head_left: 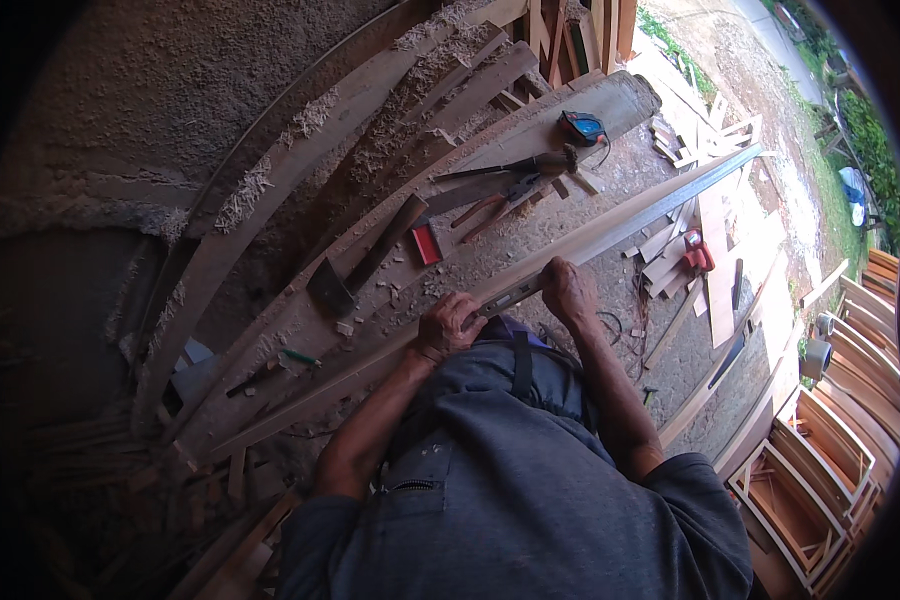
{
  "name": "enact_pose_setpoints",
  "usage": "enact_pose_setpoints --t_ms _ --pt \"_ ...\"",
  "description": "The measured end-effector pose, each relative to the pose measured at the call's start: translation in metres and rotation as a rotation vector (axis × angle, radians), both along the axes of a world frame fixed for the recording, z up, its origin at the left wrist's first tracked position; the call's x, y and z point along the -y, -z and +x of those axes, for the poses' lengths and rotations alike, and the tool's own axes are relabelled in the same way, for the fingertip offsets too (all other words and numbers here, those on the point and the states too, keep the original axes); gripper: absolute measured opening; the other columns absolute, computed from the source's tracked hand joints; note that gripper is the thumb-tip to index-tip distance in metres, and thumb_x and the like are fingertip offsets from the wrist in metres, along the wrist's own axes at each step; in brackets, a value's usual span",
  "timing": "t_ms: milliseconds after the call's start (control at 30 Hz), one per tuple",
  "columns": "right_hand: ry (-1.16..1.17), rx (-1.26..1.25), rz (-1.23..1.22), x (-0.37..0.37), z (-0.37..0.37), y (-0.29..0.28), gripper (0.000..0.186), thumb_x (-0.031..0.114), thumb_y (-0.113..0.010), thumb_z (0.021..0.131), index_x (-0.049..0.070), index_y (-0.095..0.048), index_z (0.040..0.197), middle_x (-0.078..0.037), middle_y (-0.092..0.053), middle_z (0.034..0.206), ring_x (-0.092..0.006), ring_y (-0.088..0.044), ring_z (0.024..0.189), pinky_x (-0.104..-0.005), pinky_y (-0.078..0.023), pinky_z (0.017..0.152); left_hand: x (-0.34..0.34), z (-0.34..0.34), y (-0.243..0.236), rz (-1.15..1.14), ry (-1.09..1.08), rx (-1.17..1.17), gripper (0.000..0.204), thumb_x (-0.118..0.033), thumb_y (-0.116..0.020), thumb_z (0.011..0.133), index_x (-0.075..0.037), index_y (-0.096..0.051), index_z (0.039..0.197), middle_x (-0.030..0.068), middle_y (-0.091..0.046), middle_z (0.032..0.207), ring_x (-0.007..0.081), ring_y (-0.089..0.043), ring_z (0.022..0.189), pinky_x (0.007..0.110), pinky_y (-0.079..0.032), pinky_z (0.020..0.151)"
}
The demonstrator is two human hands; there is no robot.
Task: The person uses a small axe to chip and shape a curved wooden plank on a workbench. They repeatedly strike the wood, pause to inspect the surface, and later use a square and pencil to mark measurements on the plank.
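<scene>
My left hand [450, 325] and my right hand [568, 292] are both closed on a slim dark bar with pale slots [513, 296], which looks like a short spirit level. The bar lies against the near side of a long narrow wooden board [610, 222] that runs from lower left to upper right. Where the fingers wrap round, the bar's ends are hidden. Beyond the board, a wooden-handled tool with a broad black head [330, 290] rests on the bench plank beside a red open case [427, 243]. Pincers [490, 210] lie further along.
A blue-and-black tape measure [583, 127] sits toward the bench's far end. A green pencil [300, 357] lies at left. Wood offcuts [660, 265] and a red tool [698, 250] are on the ground at right, near stacked wooden frames [810, 470]. Shavings cover the curved timber [250, 195].
</scene>
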State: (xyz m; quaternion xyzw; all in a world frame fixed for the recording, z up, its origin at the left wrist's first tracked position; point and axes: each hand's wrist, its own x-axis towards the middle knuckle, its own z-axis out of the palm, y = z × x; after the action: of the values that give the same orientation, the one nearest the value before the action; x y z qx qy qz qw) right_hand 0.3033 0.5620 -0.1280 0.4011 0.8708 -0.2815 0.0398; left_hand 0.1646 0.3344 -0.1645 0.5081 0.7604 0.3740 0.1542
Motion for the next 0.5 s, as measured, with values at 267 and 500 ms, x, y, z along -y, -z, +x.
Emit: enact_pose_setpoints --t_ms 267,500 --pt "-0.126 -0.187 -0.149 0.008 0.004 -0.009 0.016 0.018 -0.065 0.087 0.002 -0.065 0.09 -0.022 -0.068 0.088 -0.0438 -0.067 0.089 -0.0519 -0.052 0.075 -0.005 -0.003 0.0 -0.143 -0.036 0.324 0.029 -0.023 -0.08 0.081 -0.009 -0.065 0.102 0.0094 -0.064 0.104 0.0305 -0.065 0.099 0.04 -0.054 0.088" --pt "-0.26 -0.046 -0.056 0.027 -0.007 -0.018 0.019 0.017 -0.065 0.087 0.0 -0.061 0.095 -0.024 -0.065 0.091 -0.046 -0.067 0.088 -0.0522 -0.055 0.077 0.0 -0.003 -0.012 -0.139 0.018 0.25 0.037 -0.027 -0.082 0.08 -0.009 -0.063 0.106 0.0107 -0.063 0.105 0.032 -0.064 0.101 0.04 -0.053 0.089"
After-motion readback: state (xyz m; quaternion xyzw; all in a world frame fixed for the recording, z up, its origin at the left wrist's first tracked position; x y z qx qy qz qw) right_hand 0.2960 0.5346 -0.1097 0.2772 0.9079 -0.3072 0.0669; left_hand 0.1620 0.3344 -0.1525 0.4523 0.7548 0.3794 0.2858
